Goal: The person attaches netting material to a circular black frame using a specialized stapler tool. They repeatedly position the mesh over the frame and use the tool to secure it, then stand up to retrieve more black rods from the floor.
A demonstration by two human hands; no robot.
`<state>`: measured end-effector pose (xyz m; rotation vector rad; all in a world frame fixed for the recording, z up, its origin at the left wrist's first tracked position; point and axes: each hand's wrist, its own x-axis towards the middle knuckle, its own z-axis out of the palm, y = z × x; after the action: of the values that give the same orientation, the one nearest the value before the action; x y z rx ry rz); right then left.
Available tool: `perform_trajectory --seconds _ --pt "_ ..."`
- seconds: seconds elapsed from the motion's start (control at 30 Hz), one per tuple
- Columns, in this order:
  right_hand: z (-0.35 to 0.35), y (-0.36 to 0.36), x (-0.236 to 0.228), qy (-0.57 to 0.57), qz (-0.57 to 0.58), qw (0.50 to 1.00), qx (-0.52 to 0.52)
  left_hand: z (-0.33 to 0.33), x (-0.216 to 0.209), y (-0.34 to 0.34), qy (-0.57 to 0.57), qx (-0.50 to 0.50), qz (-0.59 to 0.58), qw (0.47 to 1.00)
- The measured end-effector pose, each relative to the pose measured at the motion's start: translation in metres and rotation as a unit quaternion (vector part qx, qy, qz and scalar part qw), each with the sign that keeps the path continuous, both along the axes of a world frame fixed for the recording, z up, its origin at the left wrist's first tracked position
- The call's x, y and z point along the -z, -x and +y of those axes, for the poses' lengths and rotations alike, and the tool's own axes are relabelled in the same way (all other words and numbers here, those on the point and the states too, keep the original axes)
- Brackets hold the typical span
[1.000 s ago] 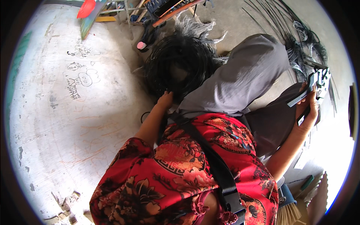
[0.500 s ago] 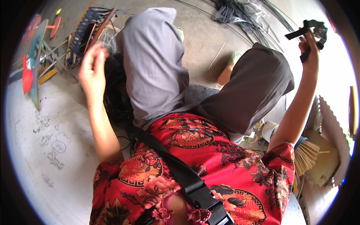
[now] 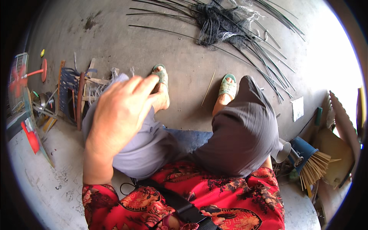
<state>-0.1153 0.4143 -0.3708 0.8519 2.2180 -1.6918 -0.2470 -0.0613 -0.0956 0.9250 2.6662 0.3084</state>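
Hovering in front of the body, the left hand [image 3: 119, 113] shows its blurred back, the fingers [image 3: 147, 85] bent and fairly close together; the palm is turned away, so I cannot tell whether they hold anything. Nearest it is the grey left trouser leg [image 3: 147, 153]. The right hand is out of sight past the right trouser leg [image 3: 241, 142], with only a piece of right forearm [image 3: 268, 163] showing, so its fingers cannot be judged. I read this as a pass through the air rather than a grip at work; taking hold of anything would call for the left fingers to spread first.

Beside the right knee sits a white cup [image 3: 283, 150], its contents not shown. Just beyond it a blue tub, perhaps a broom's head instead, leans with pale sticks [image 3: 316, 168] fanning out of it. Over on the left, at the floor's near edge, stands a rack [image 3: 69, 96] with a blue panel. Between the sandals [image 3: 229, 86] lies one straw [image 3: 208, 88]. Farthest off, toward the floor's far right corner, black rods [image 3: 264, 63] lie strewn around a dark tangle [image 3: 216, 25] of fibre.
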Motion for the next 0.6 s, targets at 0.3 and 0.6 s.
perform_trajectory --seconds 0.3,0.6 --pt "0.101 0.237 0.18 -0.392 0.04 0.9 -0.187 0.043 0.016 0.056 0.088 0.0 -0.174 0.981" --pt "0.116 0.318 0.297 -0.443 -0.023 0.855 -0.269 0.083 0.041 0.1 0.122 -0.006 -0.228 0.966"
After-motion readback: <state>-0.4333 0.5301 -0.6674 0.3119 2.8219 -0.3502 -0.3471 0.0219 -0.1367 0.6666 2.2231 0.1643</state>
